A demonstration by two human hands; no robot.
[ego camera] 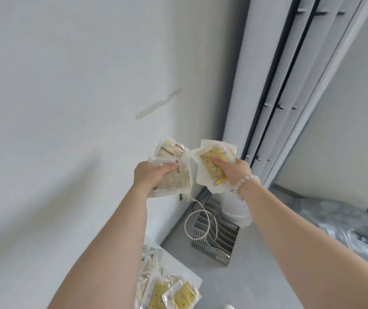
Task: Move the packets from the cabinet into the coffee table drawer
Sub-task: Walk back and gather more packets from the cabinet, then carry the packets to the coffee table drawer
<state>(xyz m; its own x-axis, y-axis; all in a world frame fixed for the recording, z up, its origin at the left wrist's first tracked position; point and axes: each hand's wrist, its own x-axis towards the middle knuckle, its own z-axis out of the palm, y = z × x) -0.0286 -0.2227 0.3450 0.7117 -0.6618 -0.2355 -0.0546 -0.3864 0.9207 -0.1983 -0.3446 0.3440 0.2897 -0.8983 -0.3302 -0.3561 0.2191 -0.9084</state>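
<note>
My left hand [150, 177] grips a small stack of clear packets with brown printed labels [174, 168], held up in front of the white wall. My right hand [234, 172], with a pale bead bracelet on its wrist, grips another bunch of packets with yellow labels [212, 162]. The two bunches are side by side and almost touch. Below my left forearm, several more yellow-labelled packets [172, 293] lie spread on a white surface [192, 278] at the bottom of the view. No drawer or coffee table is in sight.
A grey slotted rack [216, 233] stands on the grey floor by the wall corner, with a white cable [197, 219] looping over it. White sliding panels with dark tracks [274, 85] rise at the right. Something wrapped in clear plastic [345, 221] lies at far right.
</note>
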